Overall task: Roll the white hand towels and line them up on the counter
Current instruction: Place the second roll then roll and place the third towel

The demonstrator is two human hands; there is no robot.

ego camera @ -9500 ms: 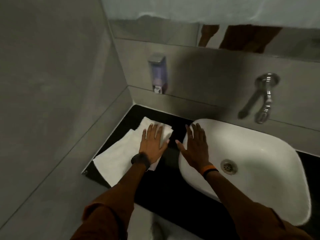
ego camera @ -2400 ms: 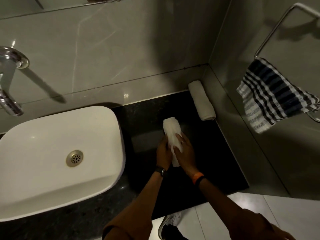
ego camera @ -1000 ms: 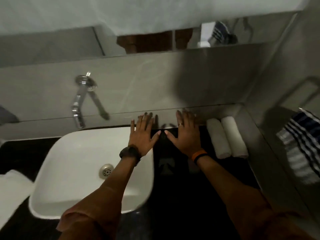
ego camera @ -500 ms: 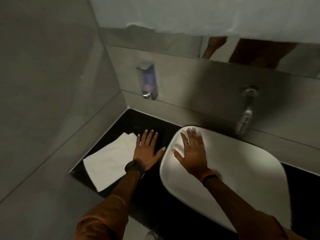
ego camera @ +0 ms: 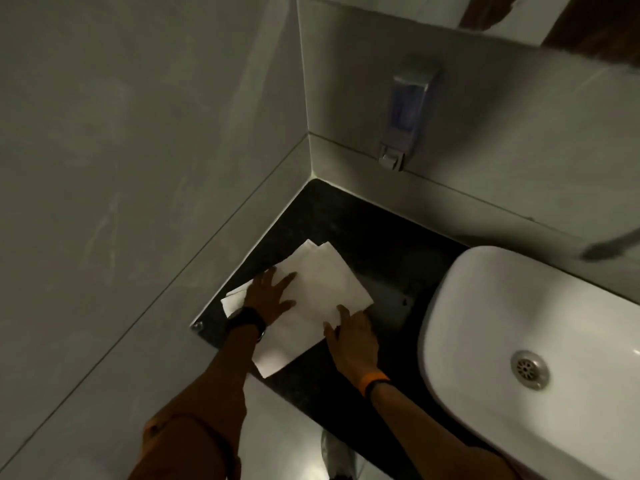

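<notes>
A small stack of flat white hand towels [ego camera: 320, 289] lies on the black counter [ego camera: 377, 244], in the corner left of the basin. My left hand [ego camera: 269, 295] rests flat on the stack's left part, fingers spread. At the stack's near right edge my right hand [ego camera: 353, 336] has its fingertips on the top towel's edge; whether it grips the cloth I cannot tell. No rolled towels are in view.
A white basin [ego camera: 519, 327] with a metal drain [ego camera: 529, 368] fills the right side. A soap dispenser [ego camera: 405, 112] hangs on the back wall above the counter. Grey tiled walls close the corner at left. A mirror edge runs along the top right.
The view has swung left and closer to the corner. Both hands moved from the counter and basin rim onto the flat towel stack.
</notes>
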